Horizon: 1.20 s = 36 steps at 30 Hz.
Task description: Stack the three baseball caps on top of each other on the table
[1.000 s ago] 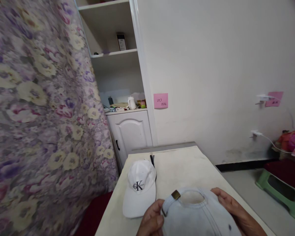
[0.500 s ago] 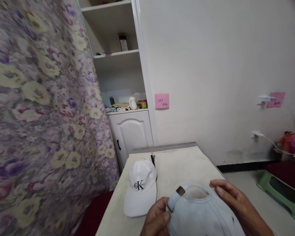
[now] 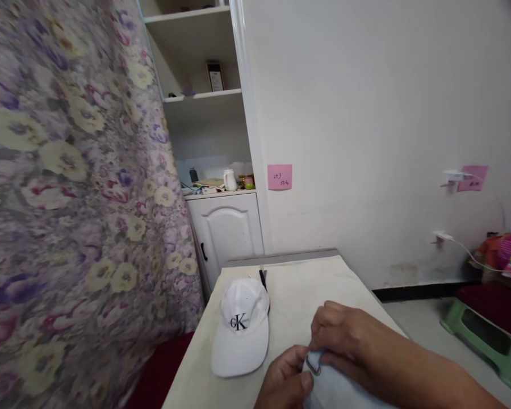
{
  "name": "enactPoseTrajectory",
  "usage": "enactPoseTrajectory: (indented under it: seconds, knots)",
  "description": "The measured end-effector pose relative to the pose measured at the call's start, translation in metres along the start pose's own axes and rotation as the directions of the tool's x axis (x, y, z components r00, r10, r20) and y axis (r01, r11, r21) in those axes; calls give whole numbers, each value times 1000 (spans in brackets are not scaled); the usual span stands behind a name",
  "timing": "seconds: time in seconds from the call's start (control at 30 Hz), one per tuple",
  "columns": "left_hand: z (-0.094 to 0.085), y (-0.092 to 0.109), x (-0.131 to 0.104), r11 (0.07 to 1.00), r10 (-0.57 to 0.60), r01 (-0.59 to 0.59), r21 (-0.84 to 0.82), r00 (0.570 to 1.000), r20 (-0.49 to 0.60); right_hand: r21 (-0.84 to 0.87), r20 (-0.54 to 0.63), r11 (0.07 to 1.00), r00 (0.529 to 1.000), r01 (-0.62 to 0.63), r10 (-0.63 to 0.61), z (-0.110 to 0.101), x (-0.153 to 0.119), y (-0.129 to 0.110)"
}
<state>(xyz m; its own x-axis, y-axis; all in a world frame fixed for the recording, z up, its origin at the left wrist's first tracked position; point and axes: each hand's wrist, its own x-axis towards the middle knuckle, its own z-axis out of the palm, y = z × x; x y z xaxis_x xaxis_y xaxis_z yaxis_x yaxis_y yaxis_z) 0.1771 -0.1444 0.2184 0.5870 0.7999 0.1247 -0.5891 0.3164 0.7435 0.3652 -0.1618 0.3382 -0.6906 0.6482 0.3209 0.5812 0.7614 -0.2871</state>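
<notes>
Gripping a pale blue cap point(image 3: 336, 392), both hands' fingers point(image 3: 323, 355) pinch its buckle point(image 3: 313, 363).

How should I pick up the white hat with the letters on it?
Take the white cap by its brim, probably coming from the near table edge. The brim points toward the camera, lies flat and looks stiff, with nothing on it; the rounded crown would likely squash. Both hands are busy on the pale blue cap.

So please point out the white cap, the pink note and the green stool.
white cap point(image 3: 242, 324): head view, on the front panel by its logo.
pink note point(image 3: 279, 176): head view, on its middle.
green stool point(image 3: 500, 352): head view, on its near rim.
</notes>
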Motion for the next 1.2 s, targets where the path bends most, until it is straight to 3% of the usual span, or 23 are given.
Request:
enactPoseTrajectory:
  seconds: [0.1, 0.23, 0.4, 0.63, 0.83, 1.0, 1.1, 1.2]
  knots:
    - [-5, -3, 2, 1000, 11, -11, -3, 1000, 20, -202, 57, 977, 997, 69, -58, 5, 0, 1]
    - [-6, -1, 2, 1000, -2, 2, 0, 1000, 18, -426, 103, 874, 973, 232, -208, 10, -2, 6]
    - [-5, -1, 2, 999, 32, -32, 20, 999, 34, -473, 86, 840, 962, 268, -259, 16, 0, 13]
    - [0, 1, 2, 999, 38, -38, -3, 999, 10, -356, -7, 923, 987, 147, -160, 26, 0, 18]
    - [2, 0, 1, 997, 39, -39, -61, 999, 1, -147, -65, 989, 998, -3, -7, 14, 0, 16]
    - [10, 8, 7, 1000, -6, 5, 29, 1000, 14, 10, -125, 1000, 992, 21, -20, 10, 3, 8]
    - [12, 12, 11, 994, -7, 13, 107, 998, -63, 140, -156, 989, 987, 51, -29, 5, 3, 6]
    - [5, 14, 12, 987, -4, 36, 156, 980, -198, 328, -198, 944, 974, -36, 106, -2, -2, 16]
